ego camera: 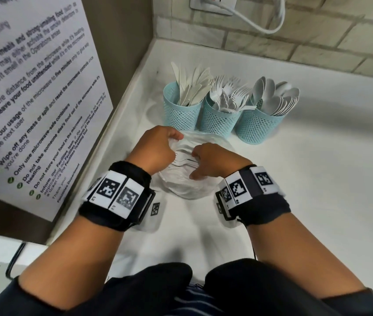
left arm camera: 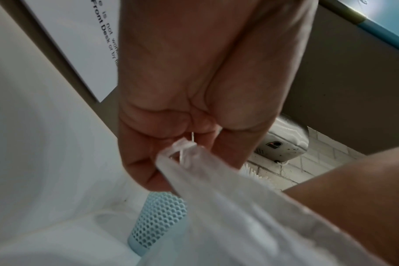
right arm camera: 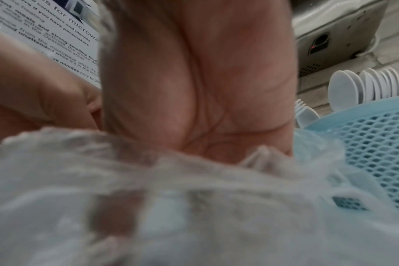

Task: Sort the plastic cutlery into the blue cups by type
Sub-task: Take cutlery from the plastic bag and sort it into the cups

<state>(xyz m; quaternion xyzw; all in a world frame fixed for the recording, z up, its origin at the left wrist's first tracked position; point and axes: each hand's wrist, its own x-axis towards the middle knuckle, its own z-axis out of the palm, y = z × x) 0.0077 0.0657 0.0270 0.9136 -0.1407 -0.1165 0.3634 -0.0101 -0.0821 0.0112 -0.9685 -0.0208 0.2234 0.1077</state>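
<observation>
A white counter (ego camera: pixel 306 190) fills a tiled corner, seen from above by a camera on the person's head. On the far left, a large white printed notice about microwave use (ego camera: pixel 30 106) leans against the brown side wall.

Toward the back of the counter three pale blue mesh plastic cups stand in a row, touching one another. The left blue cup (ego camera: pixel 182 115) holds white plastic knives (ego camera: pixel 194 85), blades up. The middle blue cup (ego camera: pixel 219 120) holds white plastic forks (ego camera: pixel 228 92). The right blue cup (ego camera: pixel 257 127) holds white plastic spoons (ego camera: pixel 276 96). Each cup looks well filled and holds one type only, so most of the sorting appears done.

Just in front of the cups lies a crumpled clear plastic bag (ego camera: pixel 187 185), and more white cutlery shows faintly through it; how many pieces, and of which type, is hard to tell. That is what seems left to sort.

The left hand (ego camera: pixel 156 149) has its fingers curled tight, pinching a gathered edge of the bag; the left wrist view shows the film bunched between thumb and fingers. The right hand (ego camera: pixel 215 160) is at the bag's opening with fingers bent down into the plastic, apparently gripping it or reaching for a piece inside; the right wrist view is too blurred to settle which. Both wrists wear black bands with black-and-white square markers.

Above the cups, a white cable (ego camera: pixel 260 26) runs from a wall socket.
</observation>
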